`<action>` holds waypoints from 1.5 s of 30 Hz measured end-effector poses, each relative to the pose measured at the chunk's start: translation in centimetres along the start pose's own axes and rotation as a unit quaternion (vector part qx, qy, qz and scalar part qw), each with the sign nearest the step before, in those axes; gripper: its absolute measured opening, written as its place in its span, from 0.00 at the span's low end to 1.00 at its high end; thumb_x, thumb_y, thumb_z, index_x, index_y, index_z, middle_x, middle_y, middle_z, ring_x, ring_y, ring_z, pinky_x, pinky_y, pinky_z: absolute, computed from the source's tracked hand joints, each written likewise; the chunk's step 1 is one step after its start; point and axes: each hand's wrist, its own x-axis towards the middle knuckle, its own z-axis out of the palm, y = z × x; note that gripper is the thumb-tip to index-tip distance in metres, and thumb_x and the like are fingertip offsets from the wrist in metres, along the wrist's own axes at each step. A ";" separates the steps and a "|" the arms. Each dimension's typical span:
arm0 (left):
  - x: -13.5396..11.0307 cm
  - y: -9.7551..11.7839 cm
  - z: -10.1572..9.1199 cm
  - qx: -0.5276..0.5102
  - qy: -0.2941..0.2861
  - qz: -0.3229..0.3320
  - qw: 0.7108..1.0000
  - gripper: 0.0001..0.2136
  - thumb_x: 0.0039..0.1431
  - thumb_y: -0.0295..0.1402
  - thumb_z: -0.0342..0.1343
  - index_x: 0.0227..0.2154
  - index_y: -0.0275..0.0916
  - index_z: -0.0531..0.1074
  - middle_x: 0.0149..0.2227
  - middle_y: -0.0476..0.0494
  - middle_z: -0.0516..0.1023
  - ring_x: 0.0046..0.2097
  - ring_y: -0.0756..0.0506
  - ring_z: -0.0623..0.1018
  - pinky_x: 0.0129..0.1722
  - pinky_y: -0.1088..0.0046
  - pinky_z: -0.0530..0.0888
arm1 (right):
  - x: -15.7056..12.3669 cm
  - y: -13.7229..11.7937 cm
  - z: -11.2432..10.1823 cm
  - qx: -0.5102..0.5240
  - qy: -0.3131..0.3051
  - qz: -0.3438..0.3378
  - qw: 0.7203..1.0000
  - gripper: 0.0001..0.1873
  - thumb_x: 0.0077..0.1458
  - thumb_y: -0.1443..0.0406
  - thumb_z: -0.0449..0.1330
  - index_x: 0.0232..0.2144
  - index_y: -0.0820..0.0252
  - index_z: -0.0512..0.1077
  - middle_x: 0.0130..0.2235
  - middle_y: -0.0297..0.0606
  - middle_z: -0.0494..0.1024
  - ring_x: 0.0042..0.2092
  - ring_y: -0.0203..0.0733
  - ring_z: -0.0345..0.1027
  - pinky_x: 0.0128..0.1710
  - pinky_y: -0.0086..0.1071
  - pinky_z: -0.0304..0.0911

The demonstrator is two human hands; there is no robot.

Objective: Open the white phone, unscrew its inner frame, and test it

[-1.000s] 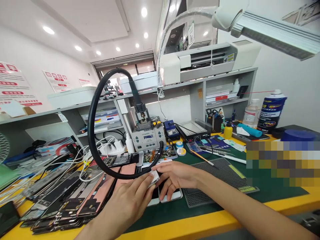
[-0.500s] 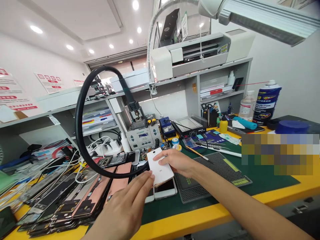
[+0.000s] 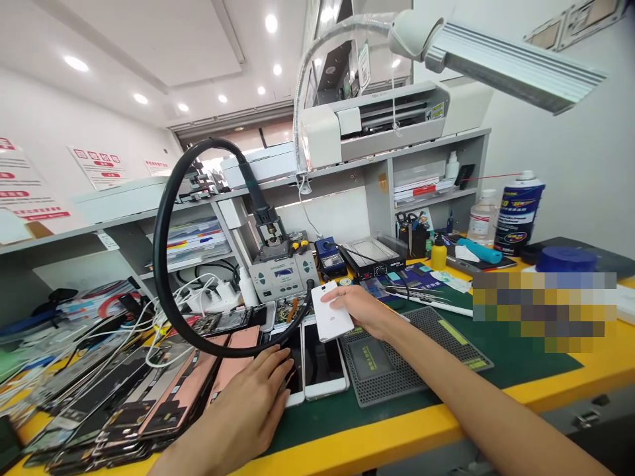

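In the head view, my right hand (image 3: pixel 361 308) grips a white smartphone (image 3: pixel 331 322) by its right edge, its back facing up. Beneath it lies a white-framed phone (image 3: pixel 323 365) with a dark screen. Beside that, on the left, sits another dark-screened phone (image 3: pixel 296 370), partly covered by my left hand (image 3: pixel 248 400). The left fingers are stretched out over this phone; whether they touch it is hard to see. A grey perforated mat (image 3: pixel 421 370) is just right of the phones.
A black hose (image 3: pixel 159 264) loops up from the hot air station (image 3: pixel 285 277) and hangs close to my left hand. Stacked phone parts (image 3: pixel 163 396) and white cables (image 3: pixel 163 350) crowd the left. Tweezers (image 3: pixel 421 295) and a spray can (image 3: pixel 518 215) are at right.
My right hand has carried the white smartphone a little right and up. My left hand has come off it and moved down-left over the left dark-screened phone.
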 end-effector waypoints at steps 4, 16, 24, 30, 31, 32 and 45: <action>-0.3 -0.3 -0.4 -0.004 0.034 -0.016 0.999 0.18 0.66 0.32 0.50 0.56 0.37 0.72 0.55 0.36 0.78 0.53 0.39 0.79 0.51 0.62 0.80 | -0.1 -0.4 -0.3 0.008 0.010 -0.002 1.000 0.11 0.66 0.62 0.60 0.47 0.64 0.73 0.44 0.39 0.78 0.40 0.40 0.75 0.39 0.37 0.74; -1.7 -1.2 1.6 0.074 0.091 -0.010 0.993 0.26 0.53 0.15 0.44 0.53 0.35 0.74 0.55 0.32 0.78 0.52 0.34 0.80 0.47 0.56 0.80 | -0.7 -0.8 -0.1 0.009 0.033 0.013 0.999 0.11 0.66 0.63 0.60 0.46 0.64 0.74 0.43 0.39 0.78 0.39 0.40 0.75 0.39 0.37 0.73; -1.4 0.2 1.2 0.094 0.122 -0.002 0.988 0.17 0.65 0.36 0.53 0.51 0.32 0.75 0.52 0.32 0.81 0.51 0.31 0.80 0.49 0.49 0.79 | -0.1 -0.1 -0.2 0.008 0.041 0.021 0.999 0.10 0.66 0.63 0.61 0.46 0.64 0.74 0.43 0.39 0.79 0.39 0.40 0.76 0.38 0.36 0.74; -2.0 0.2 0.6 0.009 0.101 -0.019 0.995 0.15 0.63 0.31 0.53 0.52 0.38 0.74 0.51 0.39 0.81 0.47 0.38 0.81 0.45 0.60 0.80 | 0.0 0.1 0.1 0.020 0.045 0.021 0.999 0.09 0.64 0.64 0.61 0.44 0.64 0.75 0.40 0.38 0.80 0.37 0.39 0.76 0.35 0.34 0.72; -2.1 0.2 0.5 -0.004 0.099 -0.020 0.995 0.15 0.63 0.32 0.54 0.52 0.40 0.73 0.51 0.41 0.81 0.47 0.38 0.81 0.47 0.60 0.79 | -0.1 0.0 0.2 0.022 0.046 0.022 0.998 0.08 0.64 0.65 0.61 0.44 0.64 0.75 0.39 0.38 0.80 0.37 0.39 0.75 0.34 0.33 0.72; -2.1 0.2 0.6 -0.012 0.100 -0.021 0.995 0.16 0.62 0.33 0.56 0.52 0.41 0.73 0.50 0.42 0.81 0.47 0.39 0.81 0.48 0.60 0.78 | -0.2 -0.1 0.3 0.024 0.049 0.025 0.998 0.08 0.62 0.67 0.61 0.43 0.64 0.75 0.39 0.39 0.80 0.36 0.39 0.75 0.33 0.32 0.71; -1.3 -0.1 0.0 0.042 0.217 0.064 0.973 0.14 0.57 0.20 0.50 0.44 0.36 0.73 0.36 0.41 0.83 0.33 0.43 0.80 0.29 0.68 0.76 | -0.8 -0.7 0.6 0.044 0.059 0.038 0.997 0.13 0.49 0.72 0.59 0.38 0.62 0.78 0.38 0.45 0.82 0.36 0.45 0.77 0.28 0.31 0.66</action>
